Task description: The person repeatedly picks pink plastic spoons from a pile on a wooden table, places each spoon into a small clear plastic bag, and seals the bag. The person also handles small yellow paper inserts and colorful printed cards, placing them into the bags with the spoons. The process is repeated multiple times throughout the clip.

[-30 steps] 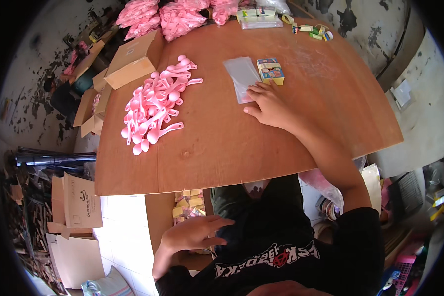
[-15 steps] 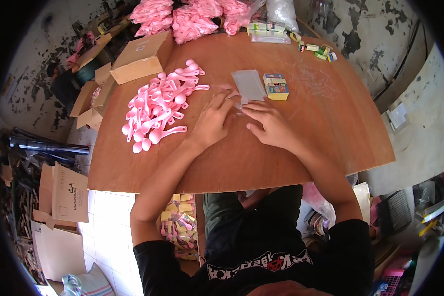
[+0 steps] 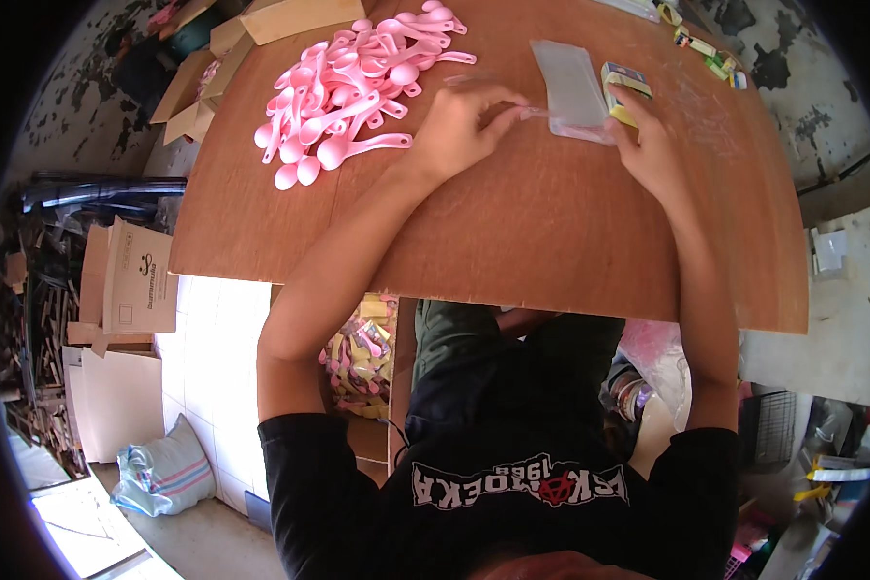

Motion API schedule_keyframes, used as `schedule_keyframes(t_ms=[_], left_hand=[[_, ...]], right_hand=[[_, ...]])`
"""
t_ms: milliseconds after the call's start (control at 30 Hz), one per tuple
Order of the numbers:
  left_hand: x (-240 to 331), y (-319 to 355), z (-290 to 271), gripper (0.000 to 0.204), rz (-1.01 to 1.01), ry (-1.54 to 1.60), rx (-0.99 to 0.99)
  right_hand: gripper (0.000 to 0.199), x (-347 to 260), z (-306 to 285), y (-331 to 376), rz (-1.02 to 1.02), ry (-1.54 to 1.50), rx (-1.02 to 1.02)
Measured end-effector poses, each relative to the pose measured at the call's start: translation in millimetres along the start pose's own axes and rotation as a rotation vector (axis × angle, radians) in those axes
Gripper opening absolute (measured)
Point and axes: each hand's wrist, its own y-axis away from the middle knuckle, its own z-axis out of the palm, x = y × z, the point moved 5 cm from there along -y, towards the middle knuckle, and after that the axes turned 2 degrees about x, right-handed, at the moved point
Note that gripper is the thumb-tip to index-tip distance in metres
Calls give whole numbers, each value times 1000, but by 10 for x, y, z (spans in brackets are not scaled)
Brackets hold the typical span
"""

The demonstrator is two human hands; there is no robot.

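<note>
My left hand (image 3: 469, 126) is pinched shut on a thin clear plastic piece (image 3: 536, 112), which reaches toward a pile of clear flat plastic bags (image 3: 568, 82). My right hand (image 3: 652, 150) has its thumb and index finger apart. Its index finger rests at a small banded stack of printed cards (image 3: 624, 75) with yellow edges, and its thumb is by the near corner of the bags. Left of my left hand lies a heap of pink plastic spoons (image 3: 343, 87), with short handles holed at the ends.
The brown wooden table (image 3: 435, 242) has more small card bundles (image 3: 710, 56) at its far right. Cardboard boxes (image 3: 300, 14) stand at the far left. Below the table edge, a box holds packed pink spoons with yellow cards (image 3: 362, 348). A white sack (image 3: 169, 469) sits on the floor.
My hands have moved apart, the right one over to the card stack and the left one staying by the spoons. The head view has shifted, so the table sits higher in the picture.
</note>
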Motion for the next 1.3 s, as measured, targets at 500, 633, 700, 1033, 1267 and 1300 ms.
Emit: schedule_keyframes(t_ms=[500,633,700,1033,1267,1300], left_hand=[[-176,22,-7,19,-476,325,18],[-176,42,-69,19,-502,343,48],[-186,47,-87,19,-517,346,60],[-206,56,-68,19,-518,308,32],[-112,18,-98,17,-549,317,-11],[-99,25,-98,17,-538,322,-35]], right_hand=[[21,327,-210,-102,-119,373,193],[14,21,-353,-102,-53,332,271],[12,-190,-433,-105,-37,288,342],[13,-340,-483,-25,56,24,529],[15,-313,-427,-7,175,-627,501],[15,-345,-413,-5,168,-632,505]])
